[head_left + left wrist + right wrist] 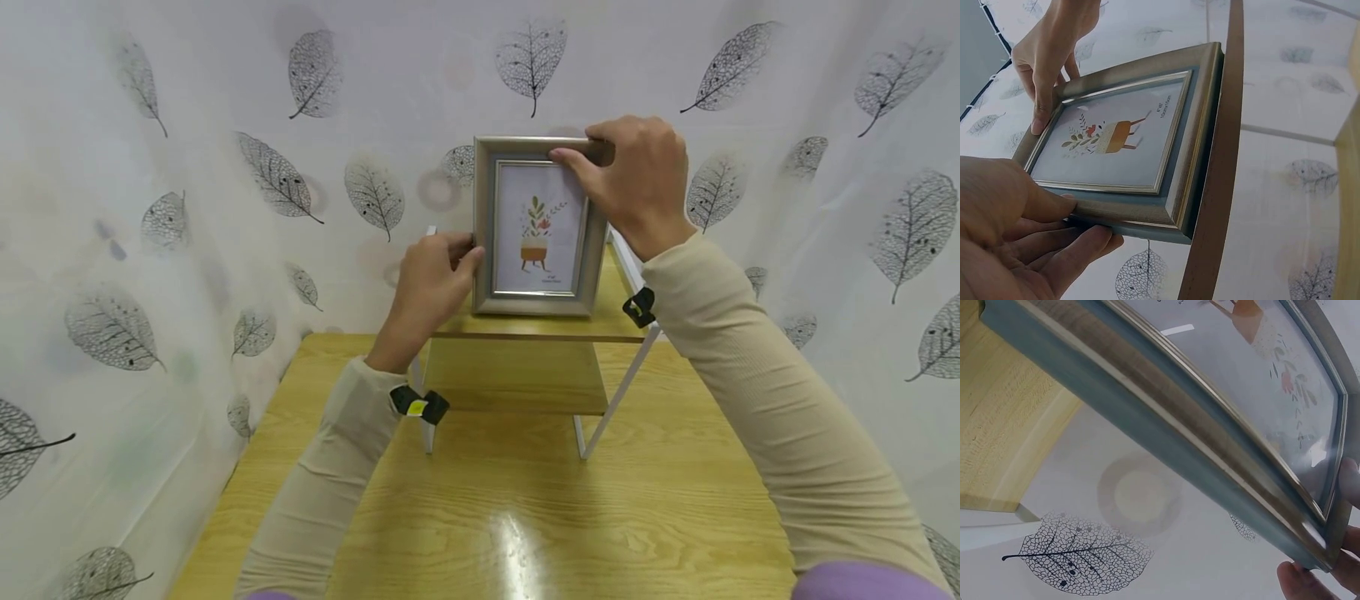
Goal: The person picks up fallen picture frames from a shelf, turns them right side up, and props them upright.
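A picture frame [542,221] with a champagne-coloured border and a blue-grey inner band stands upright on the top board of a small two-tier shelf [525,327]. Behind its glass is a print of a potted plant. My left hand [431,275] pinches the frame's left edge, thumb at the front and fingers behind. At the upper right corner, my right hand [642,179] grips the frame with the thumb over the front and fingers at the back. In the right wrist view, fingertips [1300,581] show at that corner. The back of the frame is hidden.
The shelf has a wooden lower board [517,379] and white metal legs [618,392]. It stands on a wood-grain table [495,508]. Behind and at both sides hangs a white curtain [420,92] printed with dark leaves.
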Demonstrator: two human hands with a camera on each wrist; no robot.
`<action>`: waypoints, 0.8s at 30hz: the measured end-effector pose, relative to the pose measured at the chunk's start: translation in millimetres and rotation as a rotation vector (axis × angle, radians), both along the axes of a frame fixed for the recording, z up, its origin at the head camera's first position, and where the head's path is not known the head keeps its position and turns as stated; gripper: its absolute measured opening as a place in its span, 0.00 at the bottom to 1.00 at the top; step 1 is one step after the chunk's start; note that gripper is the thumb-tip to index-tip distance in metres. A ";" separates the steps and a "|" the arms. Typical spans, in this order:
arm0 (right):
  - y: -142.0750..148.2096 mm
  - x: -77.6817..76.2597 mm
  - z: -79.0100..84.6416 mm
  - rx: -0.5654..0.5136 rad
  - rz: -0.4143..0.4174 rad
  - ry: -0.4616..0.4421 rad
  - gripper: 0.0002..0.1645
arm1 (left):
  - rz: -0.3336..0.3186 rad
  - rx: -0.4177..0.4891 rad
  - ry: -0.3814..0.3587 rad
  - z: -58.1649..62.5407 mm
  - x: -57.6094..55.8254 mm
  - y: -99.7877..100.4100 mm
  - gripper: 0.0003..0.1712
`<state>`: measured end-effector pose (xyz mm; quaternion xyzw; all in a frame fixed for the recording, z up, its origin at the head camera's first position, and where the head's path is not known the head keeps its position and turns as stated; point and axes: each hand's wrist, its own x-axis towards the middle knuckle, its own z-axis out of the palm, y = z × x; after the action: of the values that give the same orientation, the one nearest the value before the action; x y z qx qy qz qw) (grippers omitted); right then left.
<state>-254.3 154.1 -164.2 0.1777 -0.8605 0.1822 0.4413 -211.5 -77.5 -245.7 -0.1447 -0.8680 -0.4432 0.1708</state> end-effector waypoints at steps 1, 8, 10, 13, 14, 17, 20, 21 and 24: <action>0.0 0.0 -0.1 -0.001 0.002 0.000 0.29 | -0.001 -0.002 -0.001 0.1 0.3 0.0 0.17; 0.8 -1.1 -1.1 -0.001 0.022 -0.002 0.28 | -0.001 -0.011 0.002 0.7 1.5 0.2 0.16; 1.5 -1.3 -1.5 0.000 0.023 -0.002 0.28 | 0.000 -0.008 0.007 0.6 1.4 0.5 0.16; 2.2 -1.6 -2.2 0.001 0.023 -0.006 0.28 | -0.003 -0.001 0.002 0.1 1.4 0.8 0.16; 2.3 -1.7 -2.4 0.001 0.024 -0.006 0.28 | -0.003 0.000 0.002 0.0 1.5 0.8 0.16; 2.3 -1.9 -2.6 0.002 0.027 -0.007 0.28 | -0.001 0.001 -0.002 -0.3 1.5 0.5 0.16; 2.4 -2.0 -2.6 0.002 0.030 -0.005 0.28 | -0.001 0.004 0.000 0.0 1.5 0.5 0.17; 2.4 -2.0 -2.5 0.001 0.030 -0.005 0.28 | -0.001 0.005 -0.002 0.1 1.5 0.5 0.17; 2.5 -2.1 -2.2 0.000 0.032 -0.006 0.28 | -0.003 0.010 -0.007 0.7 1.9 0.6 0.18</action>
<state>-256.4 156.7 -166.4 0.1910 -0.8589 0.1900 0.4356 -209.6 -76.9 -245.0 -0.1436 -0.8663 -0.4482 0.1675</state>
